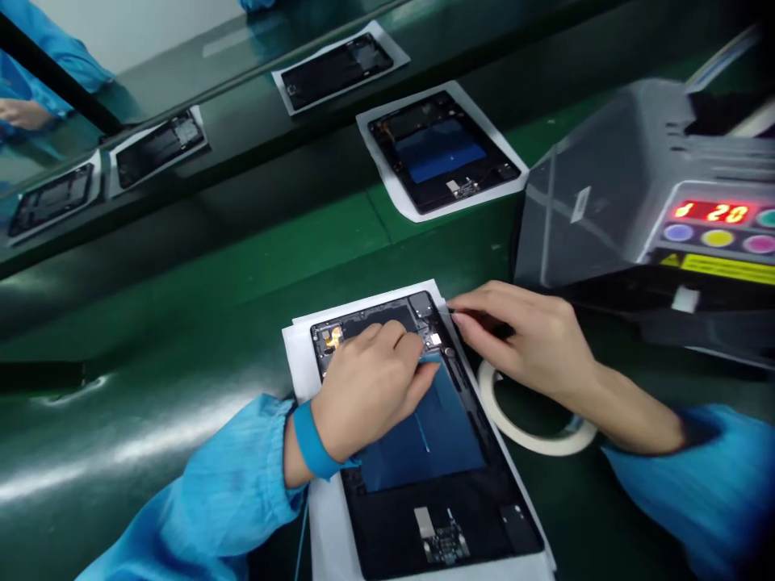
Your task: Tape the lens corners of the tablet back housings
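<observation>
A tablet with its back off lies on white sheets, showing a blue battery panel and small circuit boards. My left hand, with a blue wrist strap on it, rests over the upper part of the tablet. Its fingers are curled in, and what they may hold is hidden. At the tablet's top right corner, my right hand pinches a thin, fine-tipped object between thumb and forefinger. Its tip reaches over the tablet's edge; its exact kind is not clear.
A roll of tape lies under my right forearm. To the right stands a grey machine with a red display and coloured buttons. Another opened tablet lies farther back. Several devices sit along the rear ledge, and a person's hand shows at far left.
</observation>
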Tool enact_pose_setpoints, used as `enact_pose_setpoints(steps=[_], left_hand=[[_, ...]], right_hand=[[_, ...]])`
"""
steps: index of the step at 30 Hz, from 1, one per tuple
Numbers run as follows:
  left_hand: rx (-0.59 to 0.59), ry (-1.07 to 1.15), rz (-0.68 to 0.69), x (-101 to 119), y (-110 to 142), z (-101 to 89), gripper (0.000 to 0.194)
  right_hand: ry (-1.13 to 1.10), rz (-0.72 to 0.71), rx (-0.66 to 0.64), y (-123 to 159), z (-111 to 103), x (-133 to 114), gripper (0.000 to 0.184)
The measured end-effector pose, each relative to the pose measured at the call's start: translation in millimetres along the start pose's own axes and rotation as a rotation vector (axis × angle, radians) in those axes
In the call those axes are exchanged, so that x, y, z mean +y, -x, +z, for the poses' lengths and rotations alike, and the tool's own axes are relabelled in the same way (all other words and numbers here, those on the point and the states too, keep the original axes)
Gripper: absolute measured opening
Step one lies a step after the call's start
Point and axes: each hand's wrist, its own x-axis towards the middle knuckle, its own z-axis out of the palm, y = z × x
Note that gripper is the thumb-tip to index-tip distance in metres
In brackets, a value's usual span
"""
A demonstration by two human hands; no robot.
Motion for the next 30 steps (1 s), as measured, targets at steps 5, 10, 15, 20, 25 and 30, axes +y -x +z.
enact_pose_setpoints(steps=[5,10,15,20,25,30], left_hand=[[-0.028,0.017,-0.084,-1,-16,1.2,0.022],[0.06,0.016,-0.061,-4,-17,9.0,0.025],[0.108,0.083,-0.051,-9,-13,13.5,0.028],[0.079,0.122,-0.066,-27,-15,8.7,0.024],[0.032,0.071,0.05,-40,-16,6.3,0.03],[0.01,0.026,0.143,-28,-9,6.6,0.034]], right_hand=[[-0.121,-0.014,-0.103,9,6,7,0.017],[-0.055,-0.069,-0.146,15,4,5,0.02],[-0.029,-0.076,-0.141,14,6,6,0.021],[0.024,-0.098,-0.145,14,5,5,0.021],[0.009,-0.071,-0.136,18,7,6,0.021],[-0.048,-0.028,-0.121,20,10,6,0.022]])
